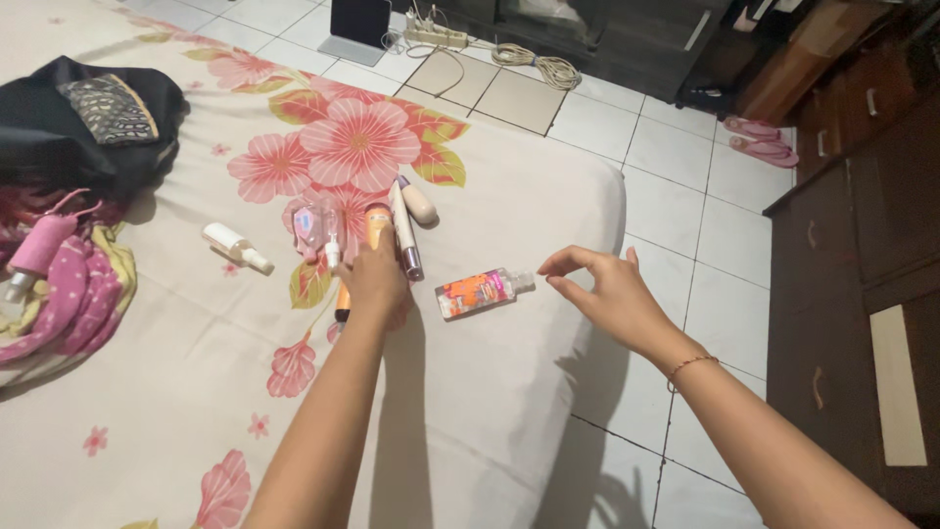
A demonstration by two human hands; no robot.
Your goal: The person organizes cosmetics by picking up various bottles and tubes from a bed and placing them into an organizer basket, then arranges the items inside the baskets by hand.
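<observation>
With our left hand [374,279] closed around the orange tube [377,227] on the floral bedsheet [490,392], we keep our empty right hand [605,292], fingers loosely spread, square over the small orange-labelled bottle [482,292].

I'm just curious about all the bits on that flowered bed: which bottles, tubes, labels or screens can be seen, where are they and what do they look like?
Small clear bottle: near the bed's edge, just off the right hand; orange label.
Orange tube: under the left hand.
Slim cream tube, purple cap: beside it.
Beige tube: further back.
White bottle: lying to the left.
Pink bottle: on the clothes, far left.
Dark screen: on the floor.
</observation>
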